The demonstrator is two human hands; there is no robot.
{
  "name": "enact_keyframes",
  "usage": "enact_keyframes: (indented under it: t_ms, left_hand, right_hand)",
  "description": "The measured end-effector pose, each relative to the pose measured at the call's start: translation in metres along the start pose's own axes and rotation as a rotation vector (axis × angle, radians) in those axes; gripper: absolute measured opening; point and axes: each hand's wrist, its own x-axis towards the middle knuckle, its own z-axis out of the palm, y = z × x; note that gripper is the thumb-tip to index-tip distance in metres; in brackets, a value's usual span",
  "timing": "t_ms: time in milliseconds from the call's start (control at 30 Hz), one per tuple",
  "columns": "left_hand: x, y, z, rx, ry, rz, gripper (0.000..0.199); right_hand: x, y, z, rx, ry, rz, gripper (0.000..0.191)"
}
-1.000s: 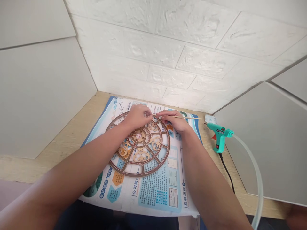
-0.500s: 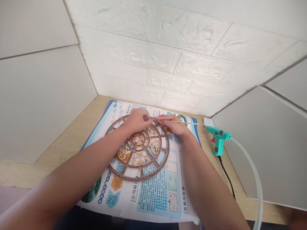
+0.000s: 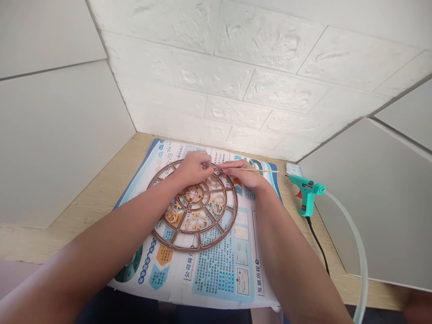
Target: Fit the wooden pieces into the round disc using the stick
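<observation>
A round, brown openwork disc (image 3: 195,194) with rings, spokes and tan scroll-shaped inserts lies flat on a printed sheet. My right hand (image 3: 245,174) rests at its far right rim and grips a thin, pale wooden stick (image 3: 266,171). The stick runs roughly level, its long end sticking out to the right and its other end between the fingertips. My left hand (image 3: 193,168) is over the disc's far edge, fingers curled and pinched close to my right fingertips. Whatever lies between those left fingers is too small to make out.
A teal glue gun (image 3: 306,193) stands to the right, a long translucent glue stick (image 3: 351,229) curving from its back and a black cord (image 3: 317,243) below. A small white packet (image 3: 294,169) lies by its nozzle. The printed sheet (image 3: 216,274) covers the wooden tabletop (image 3: 101,198); panels and a white brick-pattern wall surround it.
Both hands stay at the disc's far rim with barely any finger movement. The whole view has shifted very slightly.
</observation>
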Motion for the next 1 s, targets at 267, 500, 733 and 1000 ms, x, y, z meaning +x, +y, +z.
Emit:
enact_keyframes:
  t_ms: [267, 500, 733, 1000]
  left_hand:
    - [0.0, -0.002, 0.0015, -0.027, 0.027, 0.033, 0.017]
    - [-0.0003, -0.002, 0.0008, -0.045, 0.027, 0.039, 0.017]
    - [0.0001, -0.0022, -0.0002, -0.093, 0.034, -0.015, 0.013]
    - [-0.0008, -0.0031, 0.0007, -0.114, 0.019, -0.089, 0.011]
  right_hand:
    - [0.0, 0.0039, -0.0031, 0.022, -0.014, 0.001, 0.037]
    - [-0.0019, 0.0001, -0.0008, 0.06, -0.024, -0.011, 0.036]
    - [-0.002, 0.0044, -0.003, 0.133, 0.024, -0.019, 0.035]
    - [0.0007, 0.0092, -0.0044, 0.176, 0.063, -0.042, 0.034]
